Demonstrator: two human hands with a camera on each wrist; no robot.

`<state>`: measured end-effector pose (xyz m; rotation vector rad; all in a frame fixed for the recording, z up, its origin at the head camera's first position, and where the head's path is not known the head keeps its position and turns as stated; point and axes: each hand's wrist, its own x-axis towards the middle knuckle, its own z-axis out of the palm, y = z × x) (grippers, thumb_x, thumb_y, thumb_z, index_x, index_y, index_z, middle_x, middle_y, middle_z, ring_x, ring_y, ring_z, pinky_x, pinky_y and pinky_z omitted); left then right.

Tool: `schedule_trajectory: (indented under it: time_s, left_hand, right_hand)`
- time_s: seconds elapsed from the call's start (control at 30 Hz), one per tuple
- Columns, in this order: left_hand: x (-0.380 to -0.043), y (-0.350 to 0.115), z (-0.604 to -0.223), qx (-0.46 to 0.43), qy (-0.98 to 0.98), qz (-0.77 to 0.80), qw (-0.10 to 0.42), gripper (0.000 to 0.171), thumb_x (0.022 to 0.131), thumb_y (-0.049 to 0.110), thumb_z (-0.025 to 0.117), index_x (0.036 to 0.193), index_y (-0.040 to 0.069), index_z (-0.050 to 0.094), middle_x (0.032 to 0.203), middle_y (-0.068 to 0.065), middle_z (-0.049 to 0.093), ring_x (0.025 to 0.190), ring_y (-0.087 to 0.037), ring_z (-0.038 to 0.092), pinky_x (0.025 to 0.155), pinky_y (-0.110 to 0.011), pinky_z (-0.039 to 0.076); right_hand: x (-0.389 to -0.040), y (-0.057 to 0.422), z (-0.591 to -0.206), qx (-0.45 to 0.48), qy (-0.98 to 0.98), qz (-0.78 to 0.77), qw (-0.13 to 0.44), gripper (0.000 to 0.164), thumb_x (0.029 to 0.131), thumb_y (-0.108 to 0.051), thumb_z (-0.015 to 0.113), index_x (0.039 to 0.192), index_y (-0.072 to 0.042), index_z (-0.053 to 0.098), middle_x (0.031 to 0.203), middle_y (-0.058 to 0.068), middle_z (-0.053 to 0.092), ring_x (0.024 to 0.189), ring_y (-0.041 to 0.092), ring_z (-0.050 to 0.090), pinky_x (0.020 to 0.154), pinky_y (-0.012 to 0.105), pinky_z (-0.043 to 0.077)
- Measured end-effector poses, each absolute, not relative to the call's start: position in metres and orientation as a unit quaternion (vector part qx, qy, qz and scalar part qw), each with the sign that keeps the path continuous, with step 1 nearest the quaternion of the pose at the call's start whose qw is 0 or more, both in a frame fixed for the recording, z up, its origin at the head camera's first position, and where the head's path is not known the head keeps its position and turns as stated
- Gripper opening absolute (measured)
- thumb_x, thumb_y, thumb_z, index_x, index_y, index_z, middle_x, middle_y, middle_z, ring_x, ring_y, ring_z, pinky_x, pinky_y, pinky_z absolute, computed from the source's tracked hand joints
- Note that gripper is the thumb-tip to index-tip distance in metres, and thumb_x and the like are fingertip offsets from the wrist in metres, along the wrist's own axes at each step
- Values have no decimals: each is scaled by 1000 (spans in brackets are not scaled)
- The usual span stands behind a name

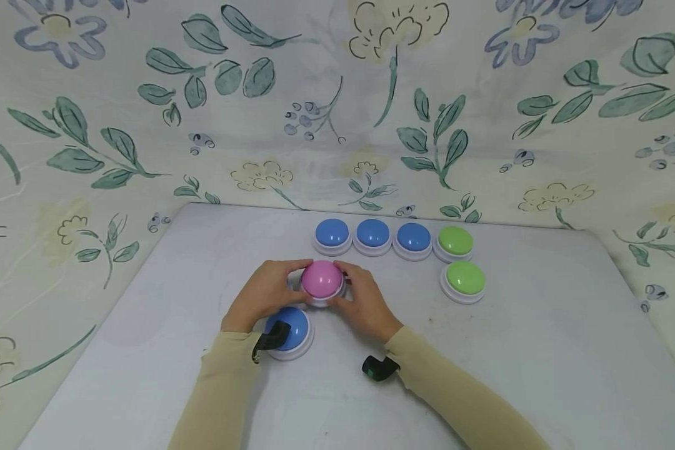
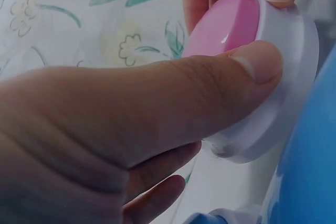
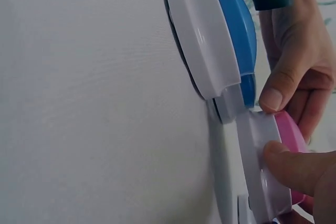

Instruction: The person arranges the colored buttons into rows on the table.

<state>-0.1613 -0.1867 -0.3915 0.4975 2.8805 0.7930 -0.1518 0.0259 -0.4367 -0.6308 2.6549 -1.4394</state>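
Observation:
A pink dome push button (image 1: 322, 279) on a white round base is held between both hands, slightly raised from the table in the right wrist view. My left hand (image 1: 263, 294) grips its left side, its thumb (image 2: 257, 61) on the white base. From the other side my right hand (image 1: 367, 305) grips the base, with its thumb (image 3: 278, 150) at the near edge. Below the left hand, partly covered by the wrist and its camera, sits a blue push button (image 1: 300, 324).
At the back of the white table (image 1: 540, 312) stand three blue buttons (image 1: 373, 233) in a row, then a green button (image 1: 455, 240) at the right end. Another green button (image 1: 465, 277) sits just in front of that one. Floral cloth (image 1: 315, 94) hangs behind.

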Motion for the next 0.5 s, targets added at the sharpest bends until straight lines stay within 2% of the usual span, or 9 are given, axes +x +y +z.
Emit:
schedule_trajectory:
  time_s: [0.27, 0.5]
  left_hand:
    - [-160, -176, -387, 152, 946, 280, 61, 69, 79, 23, 87, 140, 8, 60, 136, -13, 63, 129, -34, 56, 107, -53, 45]
    - [-157, -168, -385, 157, 938, 304, 53, 68, 81, 25, 86, 142, 10, 59, 139, -11, 62, 130, -34, 54, 106, -55, 45]
  right_hand:
    - [-149, 37, -430, -195, 862, -468, 16, 71, 87, -8, 79, 148, -3, 44, 143, 14, 52, 128, 28, 52, 109, 40, 46]
    - [-149, 48, -428, -190, 862, -470, 2, 72, 85, -7, 80, 148, -3, 45, 142, 14, 53, 127, 29, 54, 108, 41, 47]
